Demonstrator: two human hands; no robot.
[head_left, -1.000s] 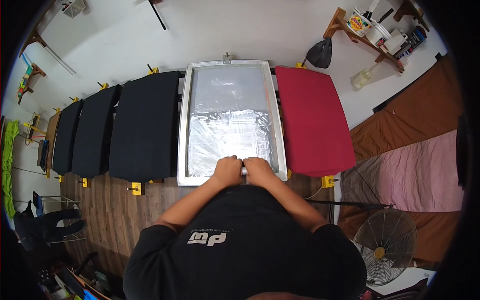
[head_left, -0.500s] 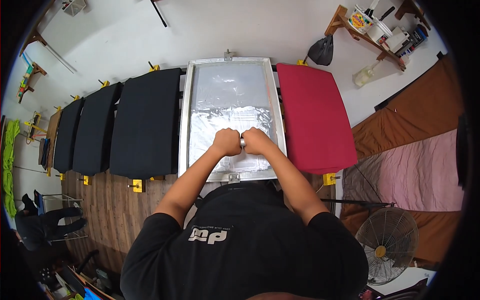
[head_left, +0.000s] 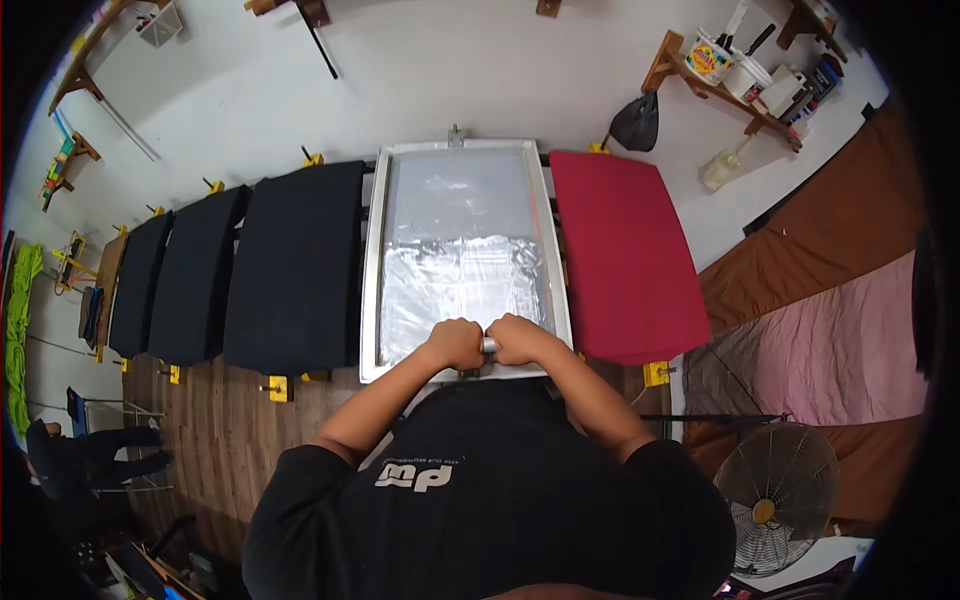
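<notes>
A silver-rimmed printing screen (head_left: pixel 372 250) lies in front of me, its mesh covered by shiny, crinkled clear film. Over the screen's near end, both my fists are wrapped round one squeegee (head_left: pixel 489 345). Only a short silver piece of its handle shows between them; the blade is hidden. My left hand (head_left: pixel 456 343) is closed on the left part and my right hand (head_left: pixel 518 339) on the right part, knuckles up. The fists almost meet. A metal clamp (head_left: pixel 455 137) stands at the screen's far edge.
Several boards covered in black cloth (head_left: pixel 296 265) stand in a row to the left. A board with red cloth (head_left: pixel 630 255) is close on the right. A standing fan (head_left: pixel 775 500) is at lower right, a shelf with tubs (head_left: pixel 735 85) at upper right, and another person (head_left: pixel 85 455) at far left.
Both hands have drawn the squeegee toward me, from the screen's lower middle to its near end. The whole view has tilted a little, so the boards and screen appear lower.
</notes>
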